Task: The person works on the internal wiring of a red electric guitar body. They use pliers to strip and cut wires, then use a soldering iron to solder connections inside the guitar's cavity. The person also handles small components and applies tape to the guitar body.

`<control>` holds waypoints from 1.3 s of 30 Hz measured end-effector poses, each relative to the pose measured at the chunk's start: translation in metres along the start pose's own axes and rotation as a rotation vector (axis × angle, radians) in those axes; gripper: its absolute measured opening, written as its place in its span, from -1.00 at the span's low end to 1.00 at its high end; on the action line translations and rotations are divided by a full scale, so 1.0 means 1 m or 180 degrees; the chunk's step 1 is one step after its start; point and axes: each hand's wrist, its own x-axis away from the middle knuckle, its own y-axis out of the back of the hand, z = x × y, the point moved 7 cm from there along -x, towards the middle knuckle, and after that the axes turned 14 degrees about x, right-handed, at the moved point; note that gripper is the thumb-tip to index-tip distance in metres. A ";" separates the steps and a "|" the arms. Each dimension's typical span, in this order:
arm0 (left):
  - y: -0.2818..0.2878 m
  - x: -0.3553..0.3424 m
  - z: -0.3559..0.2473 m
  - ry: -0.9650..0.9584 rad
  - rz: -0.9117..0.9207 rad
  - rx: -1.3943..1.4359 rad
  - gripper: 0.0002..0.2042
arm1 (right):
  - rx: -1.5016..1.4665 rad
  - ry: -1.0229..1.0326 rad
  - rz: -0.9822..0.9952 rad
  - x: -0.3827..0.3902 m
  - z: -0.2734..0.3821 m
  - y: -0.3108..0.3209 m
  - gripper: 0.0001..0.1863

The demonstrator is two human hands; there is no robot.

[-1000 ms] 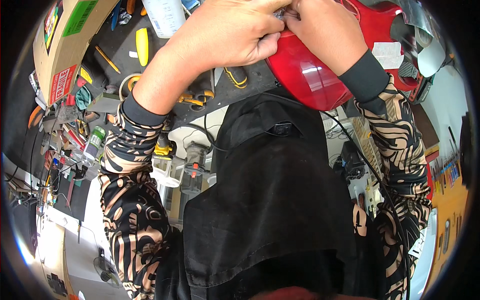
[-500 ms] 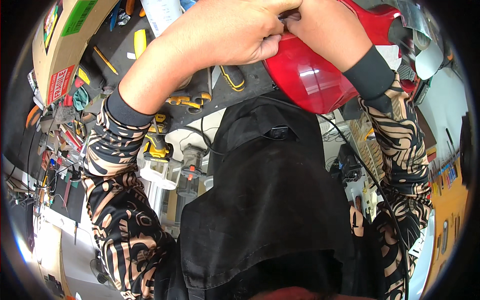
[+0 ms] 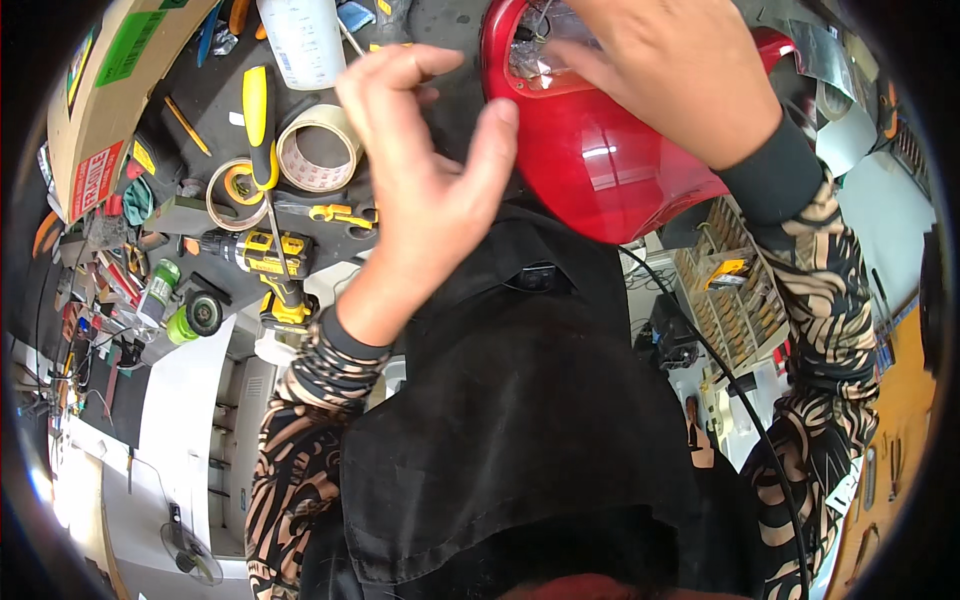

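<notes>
My left hand [image 3: 425, 190] hangs in the air over the near side of the bench, thumb and fingers spread, holding nothing. To its right lies a glossy red body [image 3: 600, 145], curved like an electric guitar's. A recess [image 3: 545, 45] near its far left edge shows dark wires and a crinkled, shiny lining. Over the red body is my right hand [image 3: 675, 75], its thumb stretched out, slightly blurred, beside the recess. The upper picture edge cuts off its other fingers. I see nothing held in it.
Left of my left hand are a roll of tape [image 3: 320, 148], a yellow-handled screwdriver [image 3: 260, 125], a yellow-black cordless drill [image 3: 275, 255] and a translucent bottle [image 3: 303, 40]. A cardboard box [image 3: 120, 110] stands far left. A black cable [image 3: 715, 355] runs down at right.
My left hand has come away from my right hand and the red body, moving left and nearer, and has opened. My right hand's thumb has stretched out. The view has shifted slightly.
</notes>
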 end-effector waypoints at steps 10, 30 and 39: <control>-0.039 0.029 0.026 0.0206 -0.0306 -0.0370 -0.20 | 0.0135 0.0700 0.0294 -0.006 0.013 -0.034 -0.22; -0.047 0.040 0.056 0.0566 -0.0451 0.0707 -0.29 | 0.0668 0.1032 -0.0631 -0.003 0.005 -0.066 -0.13; -0.047 0.046 0.069 0.0310 -0.0601 0.0744 -0.27 | 0.0672 0.0883 -0.0480 -0.003 0.002 -0.070 -0.11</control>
